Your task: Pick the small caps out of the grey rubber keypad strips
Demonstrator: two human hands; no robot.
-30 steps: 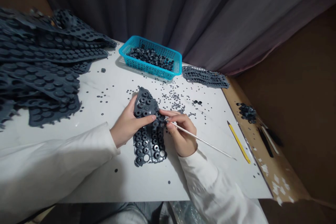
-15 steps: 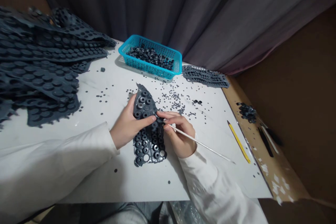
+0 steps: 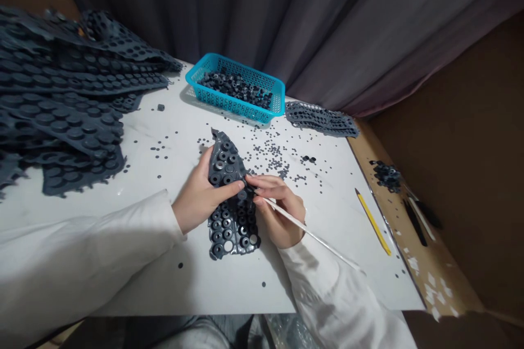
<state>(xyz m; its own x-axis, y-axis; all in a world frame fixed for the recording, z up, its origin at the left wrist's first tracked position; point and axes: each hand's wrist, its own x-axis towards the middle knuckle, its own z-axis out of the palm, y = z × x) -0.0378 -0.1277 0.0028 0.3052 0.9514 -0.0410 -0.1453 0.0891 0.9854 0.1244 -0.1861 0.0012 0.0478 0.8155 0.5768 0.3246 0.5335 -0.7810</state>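
Observation:
A dark grey rubber sheet studded with small rings lies bent on the white table. My left hand is closed on its upper part, thumb pressed across the front. My right hand pinches a thin white stick like a pen, its tip set against a ring near the sheet's middle. The stick's far end reaches out to the right over my sleeve.
A blue basket of loose black rings stands at the back. A big heap of grey sheets fills the left side, a smaller stack sits right of the basket. Tiny punched discs dot the table. A yellow pencil lies at the right edge.
My right hand has shifted slightly left and down along the sheet, and the stick now slants lower to the right. My left hand keeps its hold.

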